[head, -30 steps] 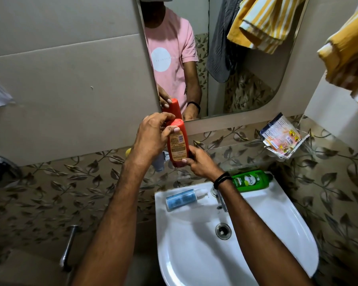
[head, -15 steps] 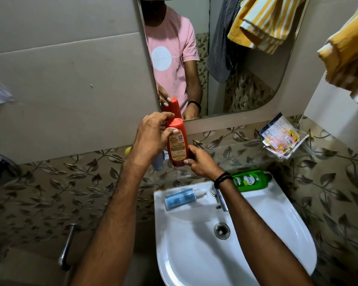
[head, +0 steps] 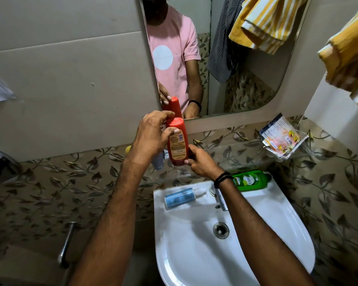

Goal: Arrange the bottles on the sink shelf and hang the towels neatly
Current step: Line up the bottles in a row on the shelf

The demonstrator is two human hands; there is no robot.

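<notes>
Above the sink (head: 196, 265), in the head view, we see both forearms reaching up and forward to meet at an orange-red bottle (head: 177, 145) held upright in front of the lower edge of the mirror (head: 246, 85). Our left hand (head: 153, 137) wraps the bottle's upper half from the left, its thumb pressed on the printed label and its fingers curled behind the top. Our right hand (head: 201, 164), a dark band at its wrist, closes around the bottle's lower end from the right, fingertips tucked under the base. The bottle is a flattened plastic one with a cream label of small print and a barcode facing us; its reflection shows in the mirror just above it. Below the right wrist a green bottle (head: 251, 180) lies on its side on the sink's back ledge, and below the left hand a blue-labelled spray bottle (head: 181, 198) lies on its side there too. Up to the right of the hands, a yellow striped towel (head: 347, 58) hangs bunched at the frame's edge.
</notes>
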